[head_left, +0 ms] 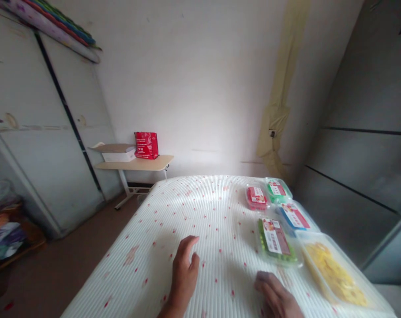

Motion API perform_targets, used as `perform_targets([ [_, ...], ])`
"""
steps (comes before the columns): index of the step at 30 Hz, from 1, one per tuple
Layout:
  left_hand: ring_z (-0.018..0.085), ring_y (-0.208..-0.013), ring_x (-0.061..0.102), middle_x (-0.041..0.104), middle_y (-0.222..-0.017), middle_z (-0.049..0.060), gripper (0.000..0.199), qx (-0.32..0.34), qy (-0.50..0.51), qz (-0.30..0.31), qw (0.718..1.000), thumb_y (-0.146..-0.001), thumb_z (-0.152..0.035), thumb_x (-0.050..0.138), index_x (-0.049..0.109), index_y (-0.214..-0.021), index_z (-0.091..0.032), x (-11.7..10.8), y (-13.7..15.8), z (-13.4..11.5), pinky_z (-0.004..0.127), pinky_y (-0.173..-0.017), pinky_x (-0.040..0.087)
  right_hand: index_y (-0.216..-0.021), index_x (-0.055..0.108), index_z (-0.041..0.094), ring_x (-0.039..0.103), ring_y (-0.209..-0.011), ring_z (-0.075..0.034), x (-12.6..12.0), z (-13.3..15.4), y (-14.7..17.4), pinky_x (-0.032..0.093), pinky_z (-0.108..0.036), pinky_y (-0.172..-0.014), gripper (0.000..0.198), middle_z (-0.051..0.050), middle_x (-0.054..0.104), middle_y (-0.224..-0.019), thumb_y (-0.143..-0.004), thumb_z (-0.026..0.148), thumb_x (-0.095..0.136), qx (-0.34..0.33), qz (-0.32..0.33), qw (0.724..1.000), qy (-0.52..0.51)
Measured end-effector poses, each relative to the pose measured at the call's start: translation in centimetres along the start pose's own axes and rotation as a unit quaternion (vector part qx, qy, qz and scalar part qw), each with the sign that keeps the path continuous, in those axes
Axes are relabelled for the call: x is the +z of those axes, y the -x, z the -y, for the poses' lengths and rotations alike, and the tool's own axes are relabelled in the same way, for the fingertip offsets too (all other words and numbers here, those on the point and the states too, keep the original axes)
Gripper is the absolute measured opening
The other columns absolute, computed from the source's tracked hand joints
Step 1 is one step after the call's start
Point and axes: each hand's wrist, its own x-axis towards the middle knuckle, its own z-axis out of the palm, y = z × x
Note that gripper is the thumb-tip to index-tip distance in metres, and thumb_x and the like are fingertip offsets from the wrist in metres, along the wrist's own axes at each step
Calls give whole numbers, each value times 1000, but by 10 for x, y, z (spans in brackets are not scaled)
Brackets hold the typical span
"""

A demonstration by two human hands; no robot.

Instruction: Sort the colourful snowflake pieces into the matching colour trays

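Observation:
My left hand [185, 269] hovers over the white quilted cover with its thumb and curved fingers apart, nothing between them. Lower right, my right hand [276, 293] is slightly blurred, its fingers loosely bent and holding nothing that I can see. Nearest to it is a clear plastic box with green contents and a label [275, 238]. Right of that lies a larger clear box of yellow pieces [334, 274]. Behind them are a labelled box with blue [294, 215], a box with red contents [256, 197] and one with green [278, 189].
The bed-like surface [200, 212] has a red-spotted cover. Beyond its far left corner, a small table [144, 163] bears a red bag [146, 145] and a white box [118, 155]. Wardrobes stand left [31, 132] and right [359, 145]; a socket [272, 132] is on the wall.

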Motion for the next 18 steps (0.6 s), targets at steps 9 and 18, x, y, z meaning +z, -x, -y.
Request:
perform_targets([
  [9, 20, -92, 62, 67, -96, 9, 25, -43, 102, 148, 983, -74, -26, 51, 66, -93, -19, 45, 7, -40, 34, -85, 48, -84, 57, 20, 59, -61, -13, -21, 11, 1, 49, -21, -58, 18, -3, 63, -73, -85, 31, 43, 171, -75, 978, -90],
  [18, 13, -63, 54, 58, -61, -1, 27, -146, 83, 243, 955, -73, -43, 53, 57, -66, -17, 125, -23, -85, 22, -59, 37, -106, 47, 19, 46, -40, -11, -23, 11, 9, 34, -21, -36, 56, 2, 60, -63, -70, 61, 54, 415, -209, 800, -380],
])
